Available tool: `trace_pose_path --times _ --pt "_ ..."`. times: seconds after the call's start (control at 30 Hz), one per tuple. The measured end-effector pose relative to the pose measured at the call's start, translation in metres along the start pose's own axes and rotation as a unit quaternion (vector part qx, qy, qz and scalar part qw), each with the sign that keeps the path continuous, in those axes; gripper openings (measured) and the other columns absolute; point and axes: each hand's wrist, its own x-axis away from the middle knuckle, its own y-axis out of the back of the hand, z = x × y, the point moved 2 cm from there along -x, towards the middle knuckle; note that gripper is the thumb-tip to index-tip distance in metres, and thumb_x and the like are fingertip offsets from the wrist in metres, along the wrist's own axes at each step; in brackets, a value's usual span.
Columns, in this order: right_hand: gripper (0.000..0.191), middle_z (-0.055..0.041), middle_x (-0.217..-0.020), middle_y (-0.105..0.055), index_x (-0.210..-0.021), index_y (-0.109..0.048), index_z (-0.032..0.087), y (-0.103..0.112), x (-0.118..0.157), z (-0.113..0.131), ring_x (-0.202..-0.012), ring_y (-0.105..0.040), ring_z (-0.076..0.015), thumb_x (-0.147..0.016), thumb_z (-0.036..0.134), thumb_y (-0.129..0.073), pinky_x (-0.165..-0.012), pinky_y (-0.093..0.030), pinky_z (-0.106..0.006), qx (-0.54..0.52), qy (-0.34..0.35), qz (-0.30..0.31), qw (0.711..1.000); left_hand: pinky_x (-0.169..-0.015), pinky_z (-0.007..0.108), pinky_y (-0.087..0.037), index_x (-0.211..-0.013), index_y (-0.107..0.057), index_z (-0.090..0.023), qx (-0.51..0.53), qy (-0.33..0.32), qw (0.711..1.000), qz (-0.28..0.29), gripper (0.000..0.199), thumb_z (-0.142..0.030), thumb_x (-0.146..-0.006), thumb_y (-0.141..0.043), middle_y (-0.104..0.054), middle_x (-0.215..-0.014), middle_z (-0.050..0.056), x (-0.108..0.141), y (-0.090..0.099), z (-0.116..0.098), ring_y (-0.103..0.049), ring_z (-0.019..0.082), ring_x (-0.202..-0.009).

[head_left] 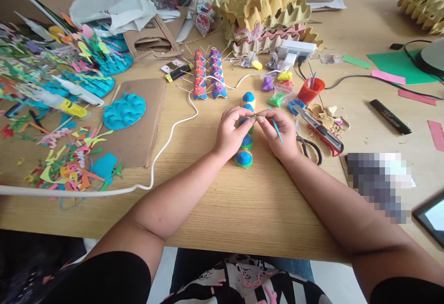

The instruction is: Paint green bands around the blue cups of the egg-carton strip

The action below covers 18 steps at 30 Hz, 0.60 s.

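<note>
My left hand (229, 130) and my right hand (281, 133) meet fingertip to fingertip above a row of egg-carton cups. Between their pinched fingertips is a tiny green piece (254, 116), possibly modelling clay; its shape is too small to make out. A thin blue stick (276, 130) is also tucked in my right hand, its tip pointing down towards me. Below, the egg-carton strip (243, 159) has bumps covered in blue and green, and my fingers partly hide its middle. The far cup (248, 97) is blue over a yellowish base.
Two decorated egg-carton caterpillars (200, 75) stand beyond, crossed by a white cable (172, 130). Rightward are a red cup (311, 90), a utility knife (321, 130), scissors (310, 149) and bags of coloured clay (276, 99). Paper scraps (74, 163) and cardboard (142, 124) lie left.
</note>
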Motion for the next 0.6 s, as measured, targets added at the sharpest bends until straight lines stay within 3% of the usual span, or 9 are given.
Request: trace_pose_path --times 0.3,0.47,0.6 --pt "0.064 0.0018 -0.069 -0.063 -0.070 -0.066 0.023 -0.001 -0.001 0.005 -0.068 -0.054 -0.0141 -0.087 0.084 -0.074 -0.071 -0.047 -0.034 0.003 -0.055 -0.007 0.998 -0.109 0.043 -0.055 -0.091 -0.072 -0.026 0.003 0.021 0.999 0.024 0.053 -0.076 -0.102 -0.059 -0.080 -0.104 0.008 0.000 -0.003 -0.003 -0.071 0.025 -0.114" --pt "0.068 0.0005 -0.068 -0.066 -0.067 -0.066 0.023 0.000 -0.001 0.007 -0.067 -0.056 -0.0147 -0.086 0.088 -0.071 -0.070 -0.048 -0.034 0.008 -0.076 -0.009 0.997 -0.107 0.043 -0.055 -0.084 -0.069 -0.027 0.017 0.044 0.998 0.036 0.060 -0.081 -0.103 -0.051 -0.078 -0.102 0.007 0.002 -0.004 -0.005 -0.072 0.025 -0.113" --pt "0.068 0.0002 -0.067 -0.066 -0.066 -0.065 0.023 0.001 -0.001 0.008 -0.067 -0.058 -0.0153 -0.086 0.088 -0.070 -0.071 -0.051 -0.034 0.008 -0.083 -0.021 0.996 -0.114 0.045 -0.051 -0.093 -0.071 -0.029 0.000 0.026 0.999 0.048 0.054 -0.080 -0.100 -0.057 -0.080 -0.110 0.007 0.003 -0.003 -0.010 -0.069 0.026 -0.120"
